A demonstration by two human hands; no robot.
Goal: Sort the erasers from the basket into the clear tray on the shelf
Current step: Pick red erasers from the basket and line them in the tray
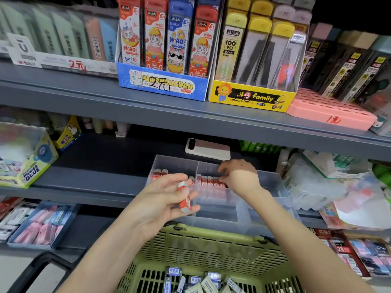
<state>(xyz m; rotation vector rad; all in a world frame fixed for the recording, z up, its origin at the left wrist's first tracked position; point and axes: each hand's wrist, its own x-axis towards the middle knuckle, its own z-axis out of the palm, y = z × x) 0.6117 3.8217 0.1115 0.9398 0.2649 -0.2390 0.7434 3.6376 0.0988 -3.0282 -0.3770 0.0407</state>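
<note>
The left hand [167, 199] grips one red eraser [184, 199] before the clear tray [270, 182]. The right hand [239, 176] touches the eraser row [209, 180] inside its middle compartment, grasp unclear. More erasers [201, 282] lie in the green basket [211, 250].

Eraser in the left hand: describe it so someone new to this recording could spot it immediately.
Above the green basket sits the clear tray on the grey shelf. Before its left compartment, the left hand pinches an orange-red, white-tipped eraser. It alone is held in the air; its red look-alikes stand rowed inside the tray.
</note>
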